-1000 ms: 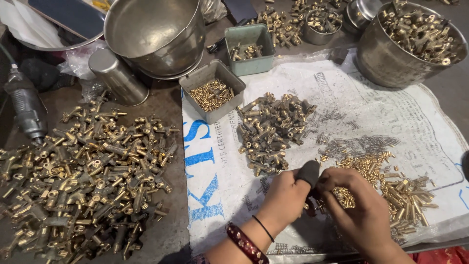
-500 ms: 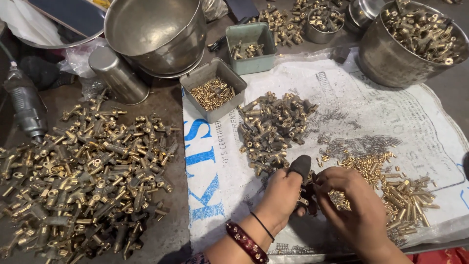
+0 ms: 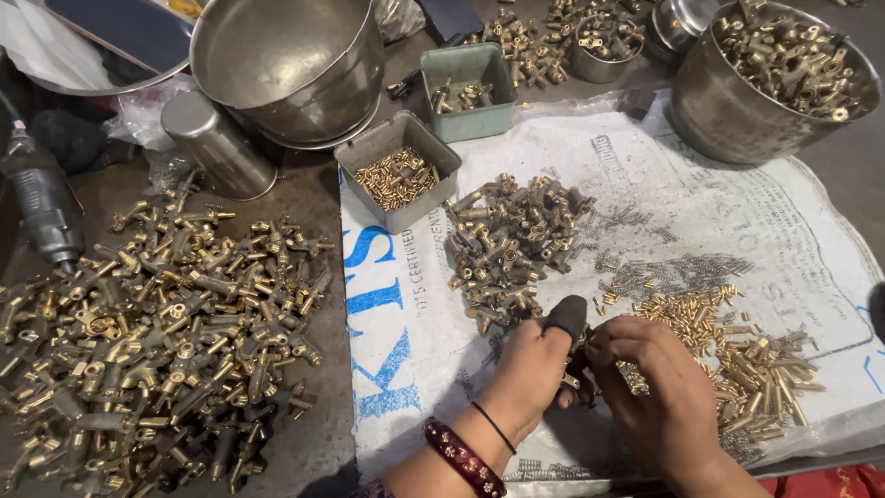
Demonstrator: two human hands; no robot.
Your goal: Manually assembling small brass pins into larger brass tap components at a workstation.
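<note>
Both hands low and centre on the white printed sack (image 3: 645, 231) spread over the tabletop (image 3: 313, 443). Left hand (image 3: 530, 369), with a black cover on the thumb, a thin black band and a dark red bangle (image 3: 464, 458) at the wrist, closed in a tight grip around a small brass fitting (image 3: 576, 361). Right hand (image 3: 659, 392) pressed against it, fingertips pinched on the same small piece; too much hidden between the fingers to tell its exact shape. Just right of the hands, a scatter of short brass pins (image 3: 747, 360); above those, a loose patch of tiny wire springs (image 3: 678, 272). Just above the left hand, a heap of dull brass fittings (image 3: 512, 240). Further up, a grey square tray (image 3: 398, 171) of small shiny brass bits at the sack's edge, and a green tray (image 3: 470, 92) beside it. Top right, a steel pot (image 3: 765, 88) full of fittings. Top centre, a large empty steel bowl (image 3: 286, 65), a steel cup (image 3: 207, 143) beside it. Far left on the bare tabletop, a big pile of brass valve bodies (image 3: 157, 323) and a power tool (image 3: 41, 198).
</note>
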